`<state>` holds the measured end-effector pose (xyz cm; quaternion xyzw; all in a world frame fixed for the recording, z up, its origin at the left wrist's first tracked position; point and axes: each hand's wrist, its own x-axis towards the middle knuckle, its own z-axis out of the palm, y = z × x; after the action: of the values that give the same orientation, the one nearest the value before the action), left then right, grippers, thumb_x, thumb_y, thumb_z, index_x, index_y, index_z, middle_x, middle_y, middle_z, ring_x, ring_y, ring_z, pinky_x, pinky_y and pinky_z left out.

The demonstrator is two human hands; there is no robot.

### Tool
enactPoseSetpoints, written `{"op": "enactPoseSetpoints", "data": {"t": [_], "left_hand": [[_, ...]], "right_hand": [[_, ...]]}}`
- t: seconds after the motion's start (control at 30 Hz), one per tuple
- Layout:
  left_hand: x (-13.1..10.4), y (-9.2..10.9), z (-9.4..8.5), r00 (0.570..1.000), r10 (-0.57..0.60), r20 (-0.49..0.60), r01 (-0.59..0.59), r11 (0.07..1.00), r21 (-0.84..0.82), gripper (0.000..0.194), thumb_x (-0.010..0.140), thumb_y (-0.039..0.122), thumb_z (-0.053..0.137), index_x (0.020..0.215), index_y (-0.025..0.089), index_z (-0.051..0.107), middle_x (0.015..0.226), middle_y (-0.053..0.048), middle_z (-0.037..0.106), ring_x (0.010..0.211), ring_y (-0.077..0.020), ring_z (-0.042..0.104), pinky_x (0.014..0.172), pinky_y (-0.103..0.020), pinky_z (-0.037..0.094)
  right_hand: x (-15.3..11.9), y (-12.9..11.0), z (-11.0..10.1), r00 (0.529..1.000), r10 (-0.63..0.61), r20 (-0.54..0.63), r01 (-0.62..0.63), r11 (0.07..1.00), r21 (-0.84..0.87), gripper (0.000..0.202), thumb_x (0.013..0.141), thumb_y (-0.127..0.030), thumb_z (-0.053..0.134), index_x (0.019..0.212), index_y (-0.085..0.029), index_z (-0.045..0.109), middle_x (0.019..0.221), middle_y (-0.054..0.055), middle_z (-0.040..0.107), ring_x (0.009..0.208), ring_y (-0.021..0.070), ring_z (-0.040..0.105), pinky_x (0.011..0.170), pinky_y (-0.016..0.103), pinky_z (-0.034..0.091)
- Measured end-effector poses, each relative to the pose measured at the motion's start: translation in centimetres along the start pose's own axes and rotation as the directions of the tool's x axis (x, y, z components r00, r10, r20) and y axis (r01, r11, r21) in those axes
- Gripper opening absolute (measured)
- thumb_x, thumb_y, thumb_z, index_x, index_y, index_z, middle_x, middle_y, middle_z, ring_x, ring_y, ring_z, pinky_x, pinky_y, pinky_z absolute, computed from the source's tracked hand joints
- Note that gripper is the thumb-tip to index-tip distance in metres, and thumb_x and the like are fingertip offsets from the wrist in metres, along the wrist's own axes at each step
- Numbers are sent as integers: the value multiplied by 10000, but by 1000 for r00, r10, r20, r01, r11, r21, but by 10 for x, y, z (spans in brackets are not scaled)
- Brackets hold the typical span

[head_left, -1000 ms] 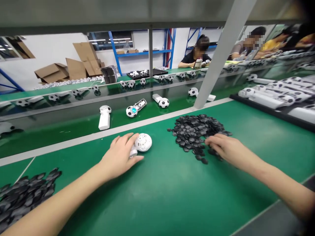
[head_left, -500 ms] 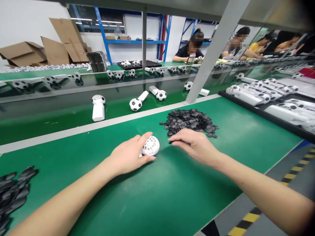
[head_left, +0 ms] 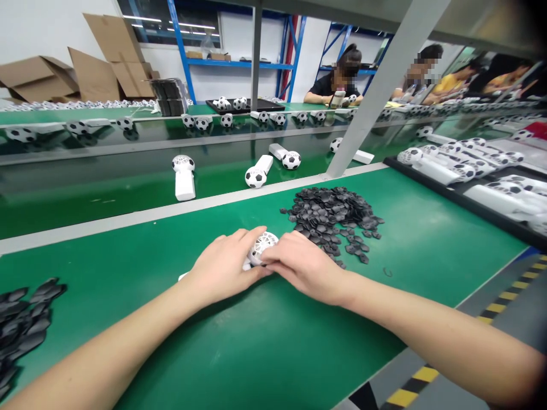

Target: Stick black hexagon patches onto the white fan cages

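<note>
My left hand is closed around a white handheld fan with a round, football-like head. The head shows open slots in its white shell, and its handle lies mostly hidden under my palm. From the right, my right hand presses its pinched fingertips against the side of that head. A small black piece was between those fingertips a moment earlier; my fingers now hide it. Just beyond my right hand lies a heap of small black pieces on the green table.
Several black-and-white ball-headed fans lie on the green belt beyond the table edge. A grey post rises at its border. Larger black pieces lie at left; a black tray of fans stands at right. Co-workers sit opposite.
My right hand has moved left from beside the black heap to the fan head, carrying a small black piece. My left hand keeps its hold. The view has shifted slightly.
</note>
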<state>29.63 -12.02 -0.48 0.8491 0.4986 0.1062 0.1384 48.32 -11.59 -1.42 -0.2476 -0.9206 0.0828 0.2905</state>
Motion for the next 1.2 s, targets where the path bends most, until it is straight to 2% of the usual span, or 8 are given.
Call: {"op": "enactPoseSetpoints", "data": {"t": [0.1, 0.2, 0.57, 0.63, 0.73, 0.83, 1.0, 1.2], "left_hand": [[0, 1, -1, 1000, -2, -7, 2, 1000, -12, 564, 770, 487, 495, 1276, 276, 361, 1194, -37, 540, 1022, -252, 539, 835, -395, 432], [2, 1, -1, 1000, -7, -16, 7, 1000, -27, 565, 755, 477, 517, 1268, 295, 366, 1159, -30, 560, 1001, -250, 547, 821, -401, 440], [5, -2, 2, 997, -62, -47, 53, 984, -172, 542, 693, 467, 589, 1195, 317, 451, 1160, 0, 566, 995, -245, 554, 820, -361, 444], [5, -2, 2, 996, -89, -31, 84, 987, -139, 605, 671, 476, 602, 1221, 306, 418, 1188, -14, 550, 1013, -265, 545, 815, -376, 443], [5, -4, 1, 992, -129, 3, 128, 986, -105, 614, 642, 420, 619, 1206, 279, 419, 1153, -26, 571, 958, -273, 566, 759, -369, 455], [7, -11, -3, 995, -102, -12, 101, 993, -68, 517, 666, 311, 569, 1170, 275, 460, 1127, -14, 589, 947, -257, 562, 783, -368, 436], [10, -27, -10, 999, -27, -31, 27, 1000, 8, 585, 669, 122, 441, 1226, 301, 447, 1164, -9, 561, 1037, -248, 487, 836, -383, 381], [10, -31, -10, 1000, 18, -15, -18, 999, 34, 619, 666, 93, 411, 1244, 312, 426, 1093, -19, 572, 984, -232, 482, 809, -367, 362]], "right_hand": [[-4, 4, 3, 987, 149, -58, -142, 984, 108, 276, 803, -207, 570, 1064, -168, 487, 1058, 87, 549, 994, 190, 483, 857, 347, 410], [-6, 8, 4, 961, 277, 18, -274, 937, 216, 475, 785, -247, 595, 1206, -174, 389, 1230, 108, 458, 1139, 202, 415, 947, 371, 380], [5, 18, -1, 891, 430, 144, -450, 805, 386, 411, 739, -268, 628, 1106, -184, 463, 1090, 72, 560, 954, 190, 539, 732, 313, 475], [11, 38, -7, 878, 452, 160, -479, 814, 328, 272, 785, -306, 581, 1017, -172, 534, 1005, 59, 598, 901, 173, 557, 733, 303, 470], [24, 76, -15, 867, 497, 44, -495, 868, -50, 162, 820, -280, 544, 889, -156, 621, 923, 73, 610, 917, 200, 530, 846, 365, 408], [34, 106, -16, 863, 496, 95, -453, 843, -292, 136, 798, -234, 577, 882, -162, 655, 927, 88, 617, 954, 237, 502, 868, 387, 379], [40, 118, -12, 857, 488, 168, -429, 854, -293, 82, 772, -165, 592, 815, -166, 661, 856, 76, 643, 889, 232, 525, 802, 346, 403], [37, 95, -20, 862, 456, 222, -410, 884, -224, 66, 783, -143, 551, 818, -172, 599, 723, 22, 618, 684, 156, 542, 633, 263, 412]]}}
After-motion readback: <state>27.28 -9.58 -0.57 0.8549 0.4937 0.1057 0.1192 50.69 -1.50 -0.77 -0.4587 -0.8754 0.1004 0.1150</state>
